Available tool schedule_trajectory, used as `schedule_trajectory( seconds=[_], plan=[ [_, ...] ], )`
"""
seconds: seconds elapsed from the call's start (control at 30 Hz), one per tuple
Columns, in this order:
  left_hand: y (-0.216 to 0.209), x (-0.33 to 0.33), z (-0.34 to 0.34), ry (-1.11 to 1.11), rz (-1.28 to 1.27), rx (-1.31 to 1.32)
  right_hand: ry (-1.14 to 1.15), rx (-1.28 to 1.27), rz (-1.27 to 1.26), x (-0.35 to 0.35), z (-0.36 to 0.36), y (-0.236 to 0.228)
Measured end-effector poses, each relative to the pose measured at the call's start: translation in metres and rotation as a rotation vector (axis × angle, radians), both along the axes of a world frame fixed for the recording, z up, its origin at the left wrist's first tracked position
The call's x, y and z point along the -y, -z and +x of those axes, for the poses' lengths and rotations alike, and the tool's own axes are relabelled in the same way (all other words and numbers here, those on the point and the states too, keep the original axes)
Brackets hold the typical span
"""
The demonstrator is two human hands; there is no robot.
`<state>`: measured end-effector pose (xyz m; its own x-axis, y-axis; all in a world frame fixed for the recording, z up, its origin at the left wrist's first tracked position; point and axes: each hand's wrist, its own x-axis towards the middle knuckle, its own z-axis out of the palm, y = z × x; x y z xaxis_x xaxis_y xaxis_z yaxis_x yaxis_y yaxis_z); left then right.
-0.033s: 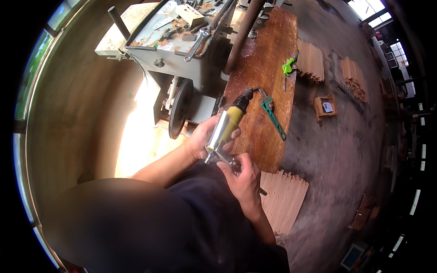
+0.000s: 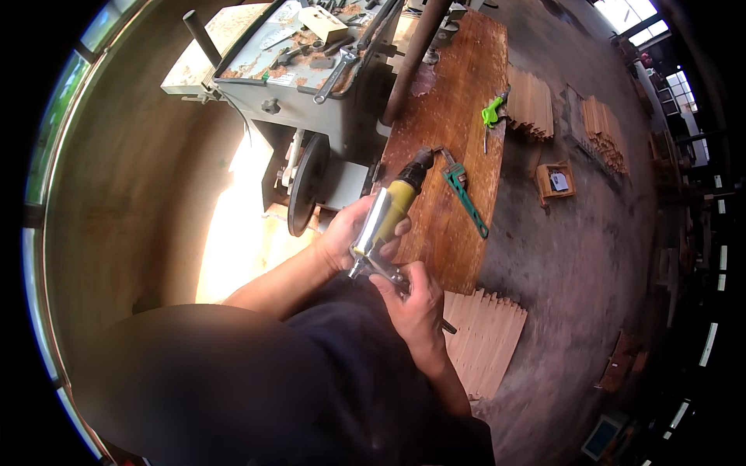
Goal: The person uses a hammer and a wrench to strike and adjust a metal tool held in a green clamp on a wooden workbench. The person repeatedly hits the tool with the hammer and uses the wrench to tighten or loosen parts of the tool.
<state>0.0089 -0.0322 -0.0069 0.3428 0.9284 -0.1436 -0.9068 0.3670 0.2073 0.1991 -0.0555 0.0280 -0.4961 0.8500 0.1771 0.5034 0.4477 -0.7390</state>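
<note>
Nothing has clearly moved since the earlier frame: both hands and the tool between them keep the same pose. Relative to the brown wooden bench (image 2: 458,85), the yellow and silver power tool (image 2: 386,212) is at the left edge toward the near end, held aslant with its dark nose pointing over the boards. The left hand (image 2: 343,237) is wrapped around its body. The right hand (image 2: 417,305), in front of the bench's near end, has thumb and fingers closed on a small metal part by the tool's lower end; what that part is, the fingers hide. A dark rod end (image 2: 449,327) juts out beside this hand; I cannot tell whether it belongs to the same piece.

On the bench lies a green pipe wrench (image 2: 466,200), its head near the tool's nose; whether they touch is unclear. A bright green tool (image 2: 491,114) lies at the bench's right edge. Left of the bench stands a grey machine (image 2: 241,95) with an adjustable wrench (image 2: 337,76) on its top. Wooden strips (image 2: 486,342) lie beyond the bench's near end, and a wooden box (image 2: 571,183) is on the floor to its right.
</note>
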Motion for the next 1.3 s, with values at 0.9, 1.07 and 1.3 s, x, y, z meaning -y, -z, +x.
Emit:
schedule_trajectory(
  seconds=[0.9,1.07,1.3],
  plan=[
    [0.019,-0.018,0.022,0.027,-0.461,-0.316,0.071,-0.56,-0.868,-0.019,0.016,0.024],
    [0.025,-0.02,0.021,0.127,-0.435,-0.281,0.059,-0.549,-0.895,-0.024,0.023,0.031],
    [0.014,-0.021,0.019,0.164,-0.441,-0.257,0.087,-0.4,-0.846,-0.02,0.021,0.029]
  ],
)
